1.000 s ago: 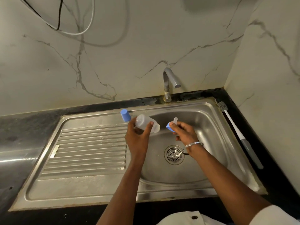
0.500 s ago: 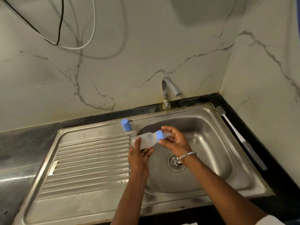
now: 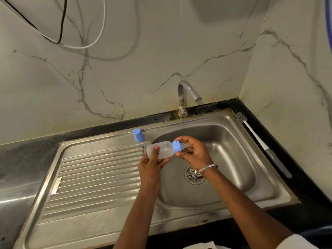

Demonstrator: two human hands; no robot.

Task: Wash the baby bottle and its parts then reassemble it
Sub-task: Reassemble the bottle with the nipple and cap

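A translucent baby bottle (image 3: 162,150) lies sideways over the left edge of the sink basin (image 3: 233,159). My left hand (image 3: 151,168) grips its body from below, thumb on top. A blue collar ring (image 3: 177,146) with the clear teat (image 3: 185,145) sits on the bottle's neck, pointing right. My right hand (image 3: 195,153) curls its fingers round the ring and teat. The blue cap (image 3: 138,134) stands apart on the sink's back rim, left of the basin.
A grey tap (image 3: 186,96) stands behind the basin, with no water running. A bottle brush (image 3: 260,142) with a white and grey handle lies along the right counter. The ribbed draining board (image 3: 93,177) spreads to the left. The drain (image 3: 194,174) is below my right wrist.
A second ago the ring and teat were apart from the bottle in my right hand. They now sit on the bottle's neck, and both hands have drawn together over the basin.
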